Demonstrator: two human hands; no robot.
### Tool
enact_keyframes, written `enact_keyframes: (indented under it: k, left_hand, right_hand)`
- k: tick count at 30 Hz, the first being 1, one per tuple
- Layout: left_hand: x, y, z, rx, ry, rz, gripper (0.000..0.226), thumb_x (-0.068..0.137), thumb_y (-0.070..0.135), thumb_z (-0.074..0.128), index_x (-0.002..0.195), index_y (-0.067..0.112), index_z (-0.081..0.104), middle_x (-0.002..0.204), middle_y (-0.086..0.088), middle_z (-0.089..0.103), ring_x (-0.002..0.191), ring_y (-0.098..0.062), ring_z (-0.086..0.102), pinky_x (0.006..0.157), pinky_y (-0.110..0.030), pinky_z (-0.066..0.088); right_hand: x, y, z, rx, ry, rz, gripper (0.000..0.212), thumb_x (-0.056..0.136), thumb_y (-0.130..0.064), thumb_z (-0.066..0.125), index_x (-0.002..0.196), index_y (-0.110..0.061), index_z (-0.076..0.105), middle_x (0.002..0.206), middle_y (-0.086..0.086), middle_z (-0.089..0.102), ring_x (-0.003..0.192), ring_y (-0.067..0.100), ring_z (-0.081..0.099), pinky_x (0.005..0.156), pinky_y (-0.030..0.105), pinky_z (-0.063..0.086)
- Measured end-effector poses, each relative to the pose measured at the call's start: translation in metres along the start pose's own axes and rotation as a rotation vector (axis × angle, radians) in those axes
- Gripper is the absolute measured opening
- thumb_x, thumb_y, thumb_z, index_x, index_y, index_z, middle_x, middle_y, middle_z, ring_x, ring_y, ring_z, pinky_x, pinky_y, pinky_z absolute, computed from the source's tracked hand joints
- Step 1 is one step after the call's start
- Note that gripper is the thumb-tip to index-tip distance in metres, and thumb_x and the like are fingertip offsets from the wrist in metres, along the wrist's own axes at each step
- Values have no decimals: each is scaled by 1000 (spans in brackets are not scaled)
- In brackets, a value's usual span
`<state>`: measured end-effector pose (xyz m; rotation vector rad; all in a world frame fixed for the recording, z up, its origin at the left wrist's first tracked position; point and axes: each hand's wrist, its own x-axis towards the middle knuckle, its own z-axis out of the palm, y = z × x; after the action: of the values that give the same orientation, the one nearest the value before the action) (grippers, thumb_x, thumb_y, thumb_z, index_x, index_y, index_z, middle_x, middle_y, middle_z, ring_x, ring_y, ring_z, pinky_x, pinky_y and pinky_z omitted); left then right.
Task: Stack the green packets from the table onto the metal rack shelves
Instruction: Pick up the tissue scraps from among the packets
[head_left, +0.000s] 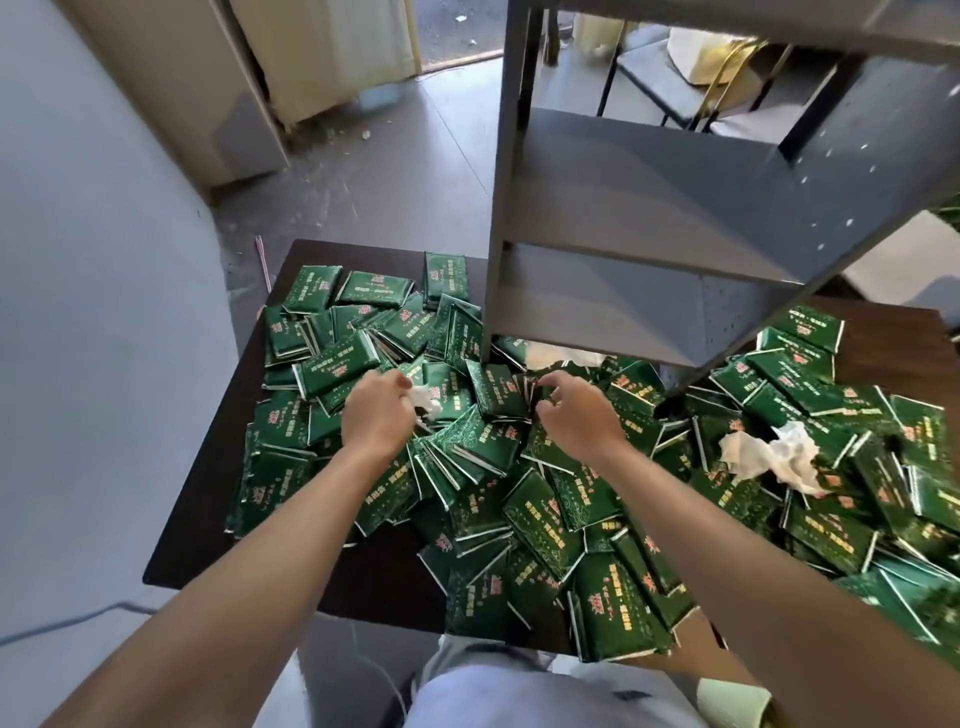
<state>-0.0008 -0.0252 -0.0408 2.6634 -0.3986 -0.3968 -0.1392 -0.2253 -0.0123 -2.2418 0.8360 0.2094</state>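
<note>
left hand (376, 410) curling fingers over white tissue | right hand (571, 415) pinching a green packet (530, 387) (edge-on) | packets (545, 525) sprawling beneath the metal rack (623, 208)

Left hand (378, 415), right hand (576, 415), fingers curled

- The small flat green packets (543, 512) look like glossy foil or plastic film, with shiny silver edges and printed faces.
- The grey metal rack (623, 218) has a matt, painted, smooth finish.
- The dark brown table (197, 530) looks smooth and dull.
- The crumpled white tissue paper (769, 457) is soft, matt and wrinkled.
- The grey floor (415, 171) is smooth and faintly reflective.
</note>
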Motion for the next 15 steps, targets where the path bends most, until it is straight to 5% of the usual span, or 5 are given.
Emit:
enact_keyframes:
  k: [2,6,10,12,15]
  left_hand:
    - [-5,14,1,-60,16,39,28,97,7,54,118,19,67,116,-4,63,93,-17,63,83,-32,55]
    - [-20,46,1,-178,14,87,48,91,-3,51,123,27,69,113,0,57,92,-14,56,83,-30,51]
    - [-27,71,10,-297,-32,6,34,96,2,48,100,23,75,116,-2,62,98,-11,58,89,-27,50]
    - [-27,74,16,-346,-52,-32,33,98,5,48,97,24,76,116,-2,67,83,-5,59,73,-23,51]
    - [-31,77,23,-356,-77,-58,31,97,2,49,96,16,76,119,-5,68,89,-6,58,71,-16,47]
  right_hand:
    - [14,15,1,-243,49,-69,46,94,-15,50,140,-13,50,125,11,58,114,25,52,92,38,49]
    - [41,31,7,-503,85,-122,45,96,-24,47,140,-10,45,138,18,48,129,33,42,100,41,43]
    - [72,40,14,-526,49,-72,58,96,-30,49,150,-19,31,146,21,44,135,40,40,108,50,39]
    - [86,45,17,-499,62,-38,59,96,-30,49,151,-24,29,153,21,36,140,42,35,112,52,35]
    - [105,47,20,-440,162,-14,44,95,-26,51,139,-21,47,146,16,48,128,38,49,105,48,44]
